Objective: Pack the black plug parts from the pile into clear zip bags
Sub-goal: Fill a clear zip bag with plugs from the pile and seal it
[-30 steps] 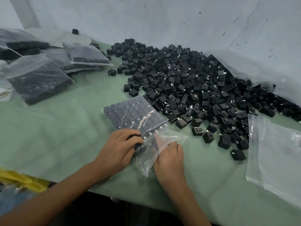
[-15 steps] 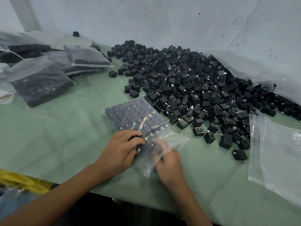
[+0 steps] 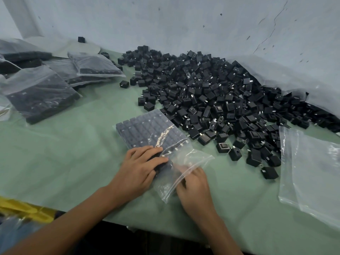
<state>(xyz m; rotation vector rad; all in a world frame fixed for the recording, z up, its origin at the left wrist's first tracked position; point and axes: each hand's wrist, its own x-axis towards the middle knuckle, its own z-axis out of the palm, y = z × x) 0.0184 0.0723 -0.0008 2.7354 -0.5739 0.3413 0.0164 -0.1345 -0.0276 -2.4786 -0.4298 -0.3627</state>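
A large pile of black plug parts [image 3: 211, 92] covers the far middle and right of the green table [image 3: 64, 153]. In front of the pile lies a clear zip bag [image 3: 147, 129] with rows of black parts lined up inside, its open mouth towards me. My left hand [image 3: 139, 168] lies on the bag near the mouth, its fingers stretched flat over the last rows. My right hand [image 3: 195, 186] is at the bag's mouth. Its fingers show through the plastic, and its thumb lies against the zip edge, holding the loose flap.
Several filled bags [image 3: 36, 94] of black parts lie at the far left. A stack of empty clear bags [image 3: 309, 172] lies at the right. A yellow object [image 3: 24, 210] sits at the near left table edge. A wall stands close behind the pile.
My right hand has slid further into the bag's mouth and a little left. My left hand's fingers have flattened onto the bag. The bag has stayed in place.
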